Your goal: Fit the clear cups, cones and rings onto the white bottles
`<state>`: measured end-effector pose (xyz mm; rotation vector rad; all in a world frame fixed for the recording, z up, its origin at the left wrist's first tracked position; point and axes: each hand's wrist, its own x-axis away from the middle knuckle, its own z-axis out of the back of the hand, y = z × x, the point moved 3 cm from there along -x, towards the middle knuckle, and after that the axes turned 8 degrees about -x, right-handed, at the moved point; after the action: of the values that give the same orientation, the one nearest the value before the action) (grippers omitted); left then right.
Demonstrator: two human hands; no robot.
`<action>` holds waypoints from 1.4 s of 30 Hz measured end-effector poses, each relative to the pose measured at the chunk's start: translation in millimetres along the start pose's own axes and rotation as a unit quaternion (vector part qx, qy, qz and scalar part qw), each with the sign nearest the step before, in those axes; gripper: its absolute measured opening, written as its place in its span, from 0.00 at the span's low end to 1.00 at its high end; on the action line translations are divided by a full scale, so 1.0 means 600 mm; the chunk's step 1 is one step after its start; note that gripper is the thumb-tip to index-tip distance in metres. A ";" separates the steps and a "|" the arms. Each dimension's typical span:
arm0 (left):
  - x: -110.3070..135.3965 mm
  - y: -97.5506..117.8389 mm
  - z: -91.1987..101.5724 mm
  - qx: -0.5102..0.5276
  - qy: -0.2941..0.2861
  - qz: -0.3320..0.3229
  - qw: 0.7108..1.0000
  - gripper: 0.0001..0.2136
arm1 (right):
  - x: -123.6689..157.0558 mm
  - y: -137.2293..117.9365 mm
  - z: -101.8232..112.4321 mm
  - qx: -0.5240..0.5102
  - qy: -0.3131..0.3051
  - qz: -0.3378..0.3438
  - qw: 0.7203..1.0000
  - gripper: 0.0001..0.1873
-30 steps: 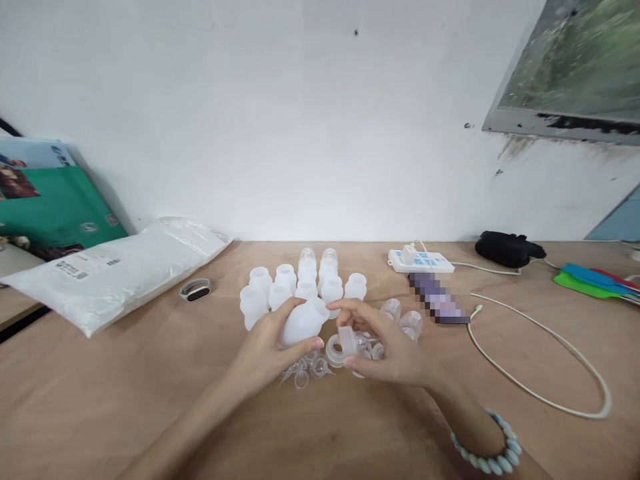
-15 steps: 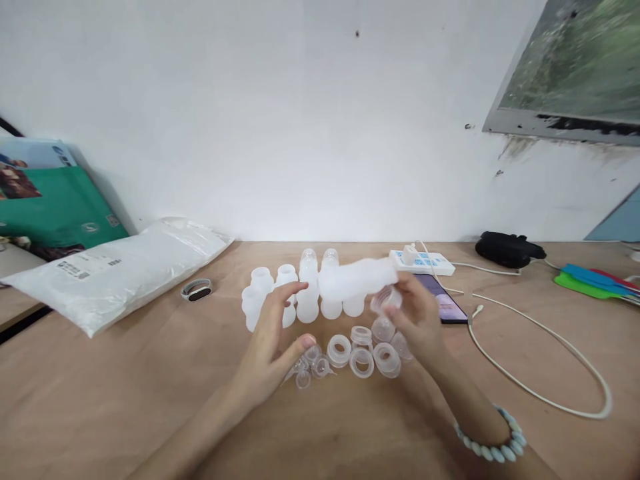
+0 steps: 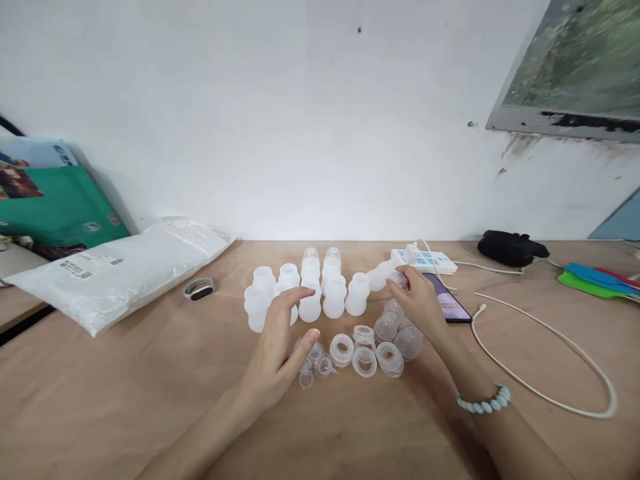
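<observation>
At twelve o'clock, a white wall (image 3: pixel 250 120) backs the brown tabletop (image 3: pixel 125 387); a plastic bag (image 3: pixel 130 270) at ten; left hand (image 3: pixel 275 343) spread, right hand (image 3: pixel 419 298) pinching a white bottle (image 3: pixel 381 275).

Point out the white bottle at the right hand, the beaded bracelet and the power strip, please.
White bottle (image 3: pixel 381 277): head view, on its rounded body.
Beaded bracelet (image 3: pixel 484 406): head view, on its front beads.
Power strip (image 3: pixel 441 262): head view, on its top face.

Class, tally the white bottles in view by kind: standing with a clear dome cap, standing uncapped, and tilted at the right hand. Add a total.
Capped bottles, standing: 2
Uncapped bottles, standing, some partly hidden: 7
Tilted bottle at the right hand: 1
Total: 10
</observation>
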<state>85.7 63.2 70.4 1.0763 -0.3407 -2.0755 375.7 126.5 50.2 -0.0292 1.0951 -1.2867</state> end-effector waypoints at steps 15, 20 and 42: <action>0.001 0.003 -0.002 -0.011 -0.014 0.009 1.000 0.17 | -0.110 -0.007 -0.038 0.007 -0.184 0.019 0.983 0.11; 0.001 0.003 -0.004 -0.011 -0.020 0.008 1.000 0.17 | -0.126 -0.018 -0.069 -0.009 -0.264 0.034 0.964 0.11; 0.002 0.005 -0.002 -0.016 -0.010 -0.003 1.000 0.17 | -0.057 -0.151 0.009 -0.247 -0.228 0.043 0.941 0.18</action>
<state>87.4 60.6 70.5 1.0383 -0.3135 -2.0911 316.0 118.0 126.1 -0.6214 0.9718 -0.8378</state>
